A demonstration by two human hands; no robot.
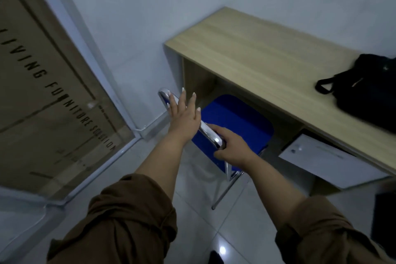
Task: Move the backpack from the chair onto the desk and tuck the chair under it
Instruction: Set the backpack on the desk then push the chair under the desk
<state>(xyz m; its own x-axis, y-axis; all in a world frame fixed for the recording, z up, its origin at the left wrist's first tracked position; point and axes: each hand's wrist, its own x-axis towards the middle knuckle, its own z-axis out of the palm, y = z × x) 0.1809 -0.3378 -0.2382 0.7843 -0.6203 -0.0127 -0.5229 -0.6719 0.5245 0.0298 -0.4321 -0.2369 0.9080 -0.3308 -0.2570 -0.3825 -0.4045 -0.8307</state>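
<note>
— Where is the backpack [368, 90] seen?

— It is laid on the tabletop [252, 53], toward the right end, with a strap loop spread out to its left. Its dark body is cut off by the right edge of the view.

— And the chair [233, 120]?

— The blue seat is pushed part of the way into the opening under the tabletop, while the backrest with its chrome top rail is left outside, nearer the person. One metal leg is seen resting on the tiled floor [192, 210].

— How are the hands placed?

— The left hand [184, 113] is spread flat, fingers apart, and is laid against the upper end of the chrome rail; nothing is gripped by it. The right hand [231, 146] is closed around the lower end of the same rail, with the fingers curled over the metal. Both forearms are bared, and brown sleeves [132, 216] are bunched near the elbows.

— What else is shown?

— A white drawer unit [321, 161] is seen under the right part of the tabletop, beside the chair. A large flat cardboard box [42, 92] with printed lettering is leaned against the white wall on the left, well apart from the chair.
</note>
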